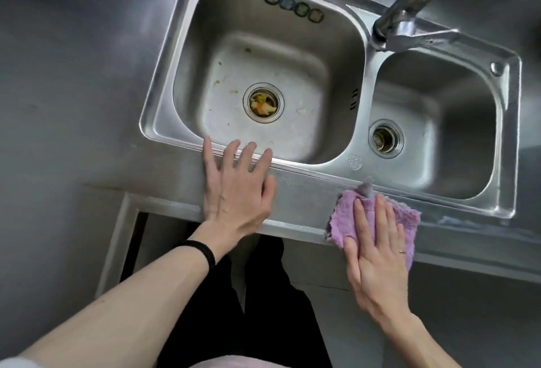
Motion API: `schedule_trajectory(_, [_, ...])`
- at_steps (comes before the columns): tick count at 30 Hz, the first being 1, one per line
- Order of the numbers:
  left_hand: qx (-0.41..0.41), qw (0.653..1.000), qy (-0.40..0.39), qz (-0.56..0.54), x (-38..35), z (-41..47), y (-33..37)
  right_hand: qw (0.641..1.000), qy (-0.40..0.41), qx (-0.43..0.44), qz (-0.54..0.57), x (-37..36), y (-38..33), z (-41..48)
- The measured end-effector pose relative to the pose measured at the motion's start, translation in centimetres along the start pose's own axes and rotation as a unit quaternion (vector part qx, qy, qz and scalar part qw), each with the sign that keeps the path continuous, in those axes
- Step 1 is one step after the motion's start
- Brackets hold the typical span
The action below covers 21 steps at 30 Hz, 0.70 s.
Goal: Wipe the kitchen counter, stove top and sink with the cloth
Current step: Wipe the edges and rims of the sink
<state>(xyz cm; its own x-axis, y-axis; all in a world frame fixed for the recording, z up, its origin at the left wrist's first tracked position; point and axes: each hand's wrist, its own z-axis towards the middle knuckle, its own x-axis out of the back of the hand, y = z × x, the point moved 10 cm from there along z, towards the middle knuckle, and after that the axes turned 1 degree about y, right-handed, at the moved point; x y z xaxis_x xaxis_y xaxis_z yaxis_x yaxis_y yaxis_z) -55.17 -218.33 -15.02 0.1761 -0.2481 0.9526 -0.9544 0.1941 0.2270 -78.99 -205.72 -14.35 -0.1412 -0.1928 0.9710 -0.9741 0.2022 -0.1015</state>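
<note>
While the right hand (377,256) lies flat with straight fingers on the purple cloth (341,215), pressing it to the steel counter (304,206), the left hand (237,192) rests open beside it, fingers spread. The cloth shows on both sides of the right fingers, on the counter's front strip, and its far corner touches the rim of the sink (159,109) just beyond the fingertips. The left fingertips lie over that rim. Beyond them is the larger basin, its drain (263,102) holding food scraps. Beyond the right hand is the smaller basin (456,121). A tap (409,7) stands farther off, between the basins. A black band (202,252) circles the left wrist.
</note>
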Motion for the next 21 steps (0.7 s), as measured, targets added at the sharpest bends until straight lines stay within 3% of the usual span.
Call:
schedule_trajectory(4, [0.006, 1.0, 0.019, 0.006, -0.2, 0.2, 0.2, 0.998, 0.017, -0.054, 0.013, -0.3, -0.8, 0.5])
schedule_trajectory(14, [0.026, 0.999, 0.036, 0.013, 0.5, 0.2, 0.5, 0.998, -0.052, -0.012, 0.043, -0.1, -5.8, 13.0])
schedule_trajectory(21, [0.032, 0.998, 0.05, 0.025, 0.5, 0.2, 0.6, 0.997, -0.033, 0.009, 0.066, 0.1, -5.3, 9.4])
